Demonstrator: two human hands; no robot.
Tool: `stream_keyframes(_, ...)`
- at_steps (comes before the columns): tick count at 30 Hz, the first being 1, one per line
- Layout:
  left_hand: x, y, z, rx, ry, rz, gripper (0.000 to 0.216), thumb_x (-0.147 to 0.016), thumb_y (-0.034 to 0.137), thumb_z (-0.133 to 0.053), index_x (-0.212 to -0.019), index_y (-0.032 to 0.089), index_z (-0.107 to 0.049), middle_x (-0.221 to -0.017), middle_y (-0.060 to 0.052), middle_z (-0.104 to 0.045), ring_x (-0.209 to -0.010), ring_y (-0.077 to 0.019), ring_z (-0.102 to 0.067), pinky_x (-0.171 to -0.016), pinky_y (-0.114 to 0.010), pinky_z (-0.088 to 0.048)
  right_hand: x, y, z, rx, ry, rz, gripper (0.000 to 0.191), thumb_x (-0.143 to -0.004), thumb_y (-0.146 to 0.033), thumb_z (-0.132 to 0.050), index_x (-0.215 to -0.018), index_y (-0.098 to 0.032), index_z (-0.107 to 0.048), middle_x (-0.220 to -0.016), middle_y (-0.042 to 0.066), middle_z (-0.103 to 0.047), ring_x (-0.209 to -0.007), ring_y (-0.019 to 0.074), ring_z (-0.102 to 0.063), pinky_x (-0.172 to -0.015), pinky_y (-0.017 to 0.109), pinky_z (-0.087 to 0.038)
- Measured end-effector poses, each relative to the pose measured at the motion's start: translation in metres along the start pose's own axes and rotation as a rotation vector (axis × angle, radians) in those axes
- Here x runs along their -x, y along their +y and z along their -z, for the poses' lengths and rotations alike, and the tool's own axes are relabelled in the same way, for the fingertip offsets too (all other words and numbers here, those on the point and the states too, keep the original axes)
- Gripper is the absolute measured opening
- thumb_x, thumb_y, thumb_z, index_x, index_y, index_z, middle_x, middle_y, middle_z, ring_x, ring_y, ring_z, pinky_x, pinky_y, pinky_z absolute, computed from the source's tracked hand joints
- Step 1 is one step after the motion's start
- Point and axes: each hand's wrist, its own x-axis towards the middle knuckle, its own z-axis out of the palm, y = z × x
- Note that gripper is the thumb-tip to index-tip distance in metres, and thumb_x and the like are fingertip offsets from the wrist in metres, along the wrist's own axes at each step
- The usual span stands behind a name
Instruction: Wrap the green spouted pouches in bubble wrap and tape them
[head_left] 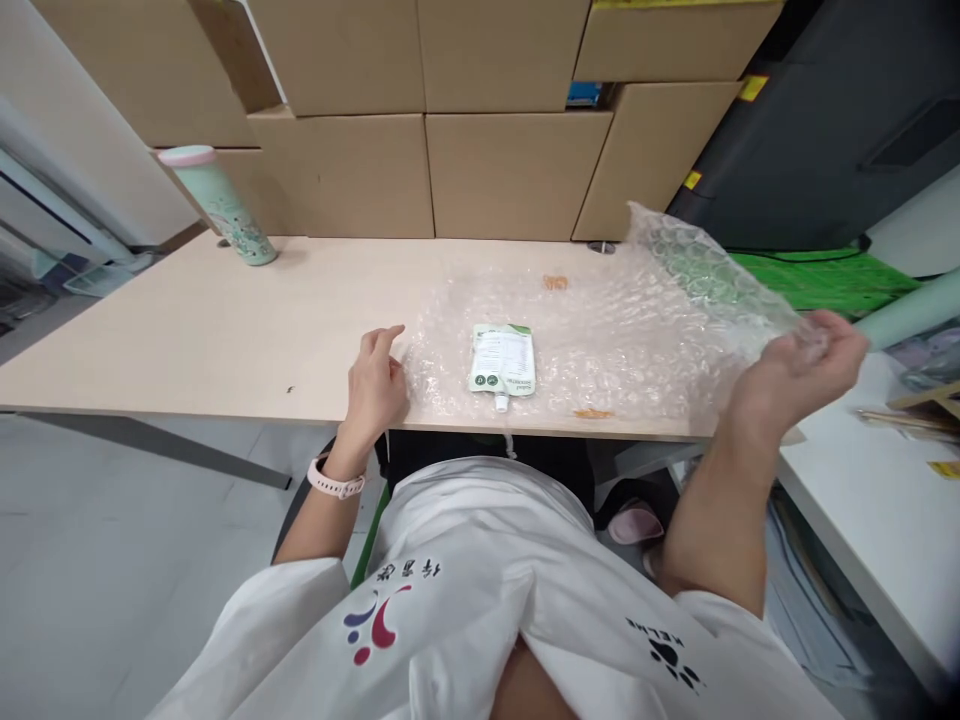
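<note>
A sheet of bubble wrap (622,350) lies across the right half of the light wooden table. On its left part rests a white and green spouted pouch (502,358), flat, with its white cap toward me. My right hand (806,365) pinches the far right end of the wrap and holds it raised off the table. Beside the wrap's left edge is my left hand (377,382), resting on the table with the index finger held apart and the other fingers loosely bent; nothing shows in it.
Cardboard boxes (337,175) stand stacked along the table's back edge. A mint-green tumbler (229,210) is at the back left. To the right are a dark grey case (810,130), a green sheet (817,295) and a white side table (877,500).
</note>
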Motion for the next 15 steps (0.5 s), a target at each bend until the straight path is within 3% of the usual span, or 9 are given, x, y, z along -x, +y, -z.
stream_keyframes(2,0.006,0.000,0.001,-0.027,0.072,-0.030,0.055,-0.079,0.004,-0.046,-0.131,0.018,-0.057,-0.133,-0.015,-0.057,-0.110,-0.0287,-0.061,-0.088,-0.043,-0.054,0.010,-0.018,0.007,0.202,-0.039,0.395,0.043,-0.085,-0.033,-0.063,-0.126,-0.019,-0.057,-0.134,0.021,-0.058,-0.131,0.0386,-0.049,-0.105,0.066,-0.032)
stream_keyframes(4,0.013,0.010,0.003,0.004,0.111,-0.142,0.046,-0.084,0.008,-0.047,-0.128,0.018,-0.059,-0.132,-0.014,-0.059,-0.121,-0.0289,-0.055,-0.097,-0.045,-0.050,0.034,-0.049,0.006,0.167,-0.172,0.501,0.036,-0.095,-0.034,-0.050,-0.126,-0.018,-0.058,-0.127,0.019,-0.063,-0.123,0.0330,-0.056,-0.103,0.058,-0.041)
stream_keyframes(7,0.020,0.033,0.003,0.102,-0.013,-0.297,0.035,-0.091,0.014,-0.046,-0.123,0.019,-0.061,-0.128,-0.010,-0.065,-0.119,-0.0247,-0.056,-0.102,-0.042,-0.048,0.083,-0.095,-0.011,0.016,-0.695,0.424,0.029,-0.096,-0.031,-0.046,-0.116,-0.020,-0.065,-0.115,0.011,-0.071,-0.106,0.0265,-0.066,-0.092,0.046,-0.053)
stream_keyframes(9,0.019,0.048,-0.001,0.075,-0.172,-0.265,0.033,-0.093,0.021,-0.048,-0.123,0.017,-0.061,-0.115,-0.010,-0.071,-0.109,-0.0262,-0.060,-0.093,-0.042,-0.051,0.114,-0.111,-0.026,-0.039,-0.987,0.397,0.030,-0.095,-0.029,-0.047,-0.118,-0.024,-0.065,-0.123,0.008,-0.070,-0.109,0.0261,-0.065,-0.092,0.045,-0.054)
stream_keyframes(11,0.014,0.060,-0.010,0.031,-0.293,-0.164,0.036,-0.093,0.026,-0.051,-0.127,0.016,-0.059,-0.099,-0.009,-0.074,-0.097,-0.0276,-0.062,-0.084,-0.042,-0.052,0.136,-0.116,-0.037,-0.008,-1.111,0.365,0.034,-0.093,-0.027,-0.047,-0.123,-0.022,-0.063,-0.127,0.010,-0.068,-0.110,0.0285,-0.065,-0.093,0.048,-0.053)
stream_keyframes(15,-0.001,0.071,-0.027,0.197,-0.302,-0.028,0.047,-0.091,0.027,-0.054,-0.137,0.019,-0.049,-0.093,-0.005,-0.072,-0.082,-0.0212,-0.064,-0.079,-0.035,-0.050,0.149,-0.110,-0.042,0.013,-1.161,0.341,0.039,-0.091,-0.025,-0.047,-0.127,-0.018,-0.063,-0.132,0.012,-0.066,-0.121,0.0312,-0.060,-0.102,0.051,-0.049)
